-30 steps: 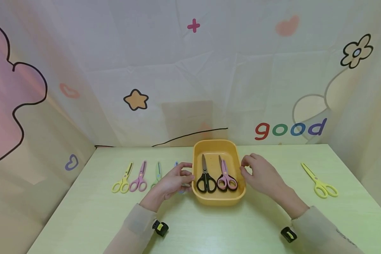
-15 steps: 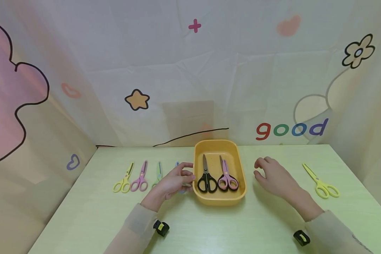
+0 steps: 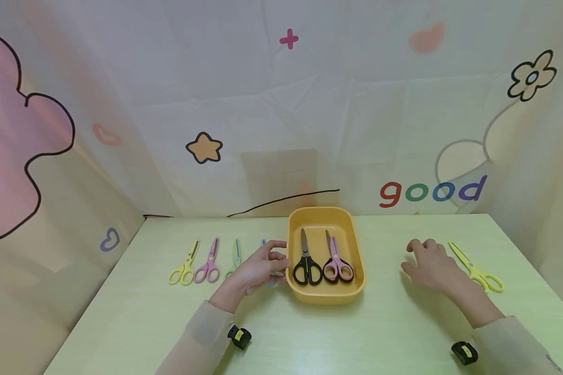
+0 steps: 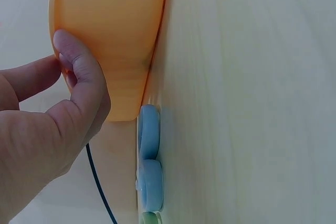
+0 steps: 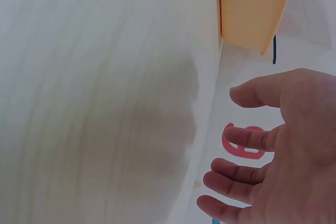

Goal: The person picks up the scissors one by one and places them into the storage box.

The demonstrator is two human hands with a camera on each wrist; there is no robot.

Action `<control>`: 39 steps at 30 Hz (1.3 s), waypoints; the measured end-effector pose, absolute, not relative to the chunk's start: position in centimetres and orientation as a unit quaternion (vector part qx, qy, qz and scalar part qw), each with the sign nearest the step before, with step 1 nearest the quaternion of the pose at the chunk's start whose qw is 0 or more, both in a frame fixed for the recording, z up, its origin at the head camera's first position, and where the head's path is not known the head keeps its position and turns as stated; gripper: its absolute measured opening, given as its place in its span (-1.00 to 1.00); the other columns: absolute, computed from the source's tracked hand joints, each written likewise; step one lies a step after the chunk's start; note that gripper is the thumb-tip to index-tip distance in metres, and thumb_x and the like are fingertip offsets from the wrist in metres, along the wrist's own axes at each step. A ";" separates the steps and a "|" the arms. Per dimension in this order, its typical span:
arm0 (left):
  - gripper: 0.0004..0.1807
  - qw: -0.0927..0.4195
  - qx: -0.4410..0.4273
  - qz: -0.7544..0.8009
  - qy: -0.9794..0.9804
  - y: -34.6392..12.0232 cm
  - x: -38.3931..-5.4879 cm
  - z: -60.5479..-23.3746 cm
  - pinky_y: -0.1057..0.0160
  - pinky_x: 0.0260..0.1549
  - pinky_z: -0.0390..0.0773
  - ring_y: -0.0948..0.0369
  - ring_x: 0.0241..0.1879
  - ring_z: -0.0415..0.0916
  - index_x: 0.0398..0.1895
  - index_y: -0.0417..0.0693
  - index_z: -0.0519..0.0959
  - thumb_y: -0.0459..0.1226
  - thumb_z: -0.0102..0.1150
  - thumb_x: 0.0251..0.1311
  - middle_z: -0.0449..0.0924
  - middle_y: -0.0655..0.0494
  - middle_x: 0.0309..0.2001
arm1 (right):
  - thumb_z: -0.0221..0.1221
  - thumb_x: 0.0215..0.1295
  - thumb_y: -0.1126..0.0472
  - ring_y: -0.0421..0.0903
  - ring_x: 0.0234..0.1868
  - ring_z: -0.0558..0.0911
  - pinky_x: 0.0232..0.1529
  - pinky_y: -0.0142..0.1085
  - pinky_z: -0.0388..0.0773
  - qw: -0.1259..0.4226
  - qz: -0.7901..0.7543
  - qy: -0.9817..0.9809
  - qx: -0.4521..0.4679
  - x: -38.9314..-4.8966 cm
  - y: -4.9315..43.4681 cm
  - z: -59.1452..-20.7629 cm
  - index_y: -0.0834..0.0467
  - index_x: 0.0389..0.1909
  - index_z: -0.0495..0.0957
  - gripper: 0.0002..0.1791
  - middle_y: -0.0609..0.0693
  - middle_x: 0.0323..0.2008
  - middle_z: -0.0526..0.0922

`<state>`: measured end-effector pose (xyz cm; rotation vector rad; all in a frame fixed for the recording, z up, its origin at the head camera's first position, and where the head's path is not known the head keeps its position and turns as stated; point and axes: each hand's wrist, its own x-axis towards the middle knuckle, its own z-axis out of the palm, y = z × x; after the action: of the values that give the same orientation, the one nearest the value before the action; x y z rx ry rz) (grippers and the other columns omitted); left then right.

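My left hand (image 3: 258, 271) holds the left rim of a yellow plastic tray (image 3: 326, 298); the left wrist view shows thumb and finger pinching its edge. Inside lie black-handled scissors (image 3: 305, 251) and pink scissors (image 3: 334, 253) on top of another black-handled pair. To the right, my right hand (image 3: 431, 266) hovers over the table with fingers spread and nothing in them. Yellow scissors (image 3: 460, 254) lie right beside it, partly hidden by the hand. Blue scissors (image 4: 151, 182) lie near my left hand, which mostly covers them in the head view.
Left of the tray, yellow scissors (image 3: 187, 263), pink scissors (image 3: 209, 263) and green scissors (image 3: 236, 252) lie in a row with the blue pair. A printed curtain (image 3: 380, 130) rises behind the table (image 3: 338, 338).
My right hand has left the tray's right rim and moved right, to beside the yellow scissors, its fingers spreading. The left hand has stayed on the tray.
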<state>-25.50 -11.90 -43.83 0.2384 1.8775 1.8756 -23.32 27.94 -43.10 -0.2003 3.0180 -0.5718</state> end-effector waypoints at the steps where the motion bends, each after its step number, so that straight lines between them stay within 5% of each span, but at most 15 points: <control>1: -0.41 0.236 0.086 0.684 0.685 -11.9 -25.5 -43.8 0.17 -0.18 0.65 0.14 -0.25 0.54 0.49 -0.26 0.15 -0.47 0.07 0.47 0.45 -0.25 0.02 | 0.24 0.38 0.13 0.38 -0.04 0.38 -0.14 0.24 0.49 0.035 -0.185 0.980 -0.059 -23.4 28.3 -43.2 0.41 0.11 0.40 -0.52 0.50 -0.01 0.37; 18: -0.42 0.234 0.085 0.683 0.686 -11.8 -25.4 -43.8 0.17 -0.19 0.64 0.13 -0.25 0.53 0.48 -0.26 0.16 -0.48 0.06 0.47 0.45 -0.24 0.00 | 0.18 0.42 0.06 0.64 0.10 0.23 -0.09 0.50 0.35 0.041 -0.169 0.985 -0.005 -22.4 32.0 -43.2 0.62 0.23 0.22 -0.28 0.70 0.15 0.18; 29: -0.41 0.238 0.086 0.688 0.680 -11.8 -25.4 -43.7 0.22 -0.25 0.62 0.16 -0.29 0.52 0.48 -0.27 0.14 -0.49 0.06 0.47 0.44 -0.18 -0.04 | 0.14 0.44 -0.02 0.72 0.06 0.26 -0.06 0.52 0.34 0.060 -0.158 0.986 0.004 -22.3 33.2 -43.7 0.73 0.16 0.18 -0.19 0.78 0.08 0.16; 39: -0.41 0.239 0.088 0.687 0.681 -11.9 -25.5 -43.8 0.17 -0.19 0.63 0.15 -0.26 0.52 0.48 -0.27 0.14 -0.48 0.06 0.47 0.44 -0.18 -0.03 | 0.13 0.42 0.01 0.67 0.04 0.32 -0.17 0.54 0.33 0.045 -0.145 0.988 -0.012 -22.4 32.5 -43.8 0.64 0.10 0.31 -0.31 0.69 0.09 0.28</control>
<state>-25.46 -11.89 -43.80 0.2406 1.8639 1.8823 -22.35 32.49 -43.84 -0.0359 3.0200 -0.4432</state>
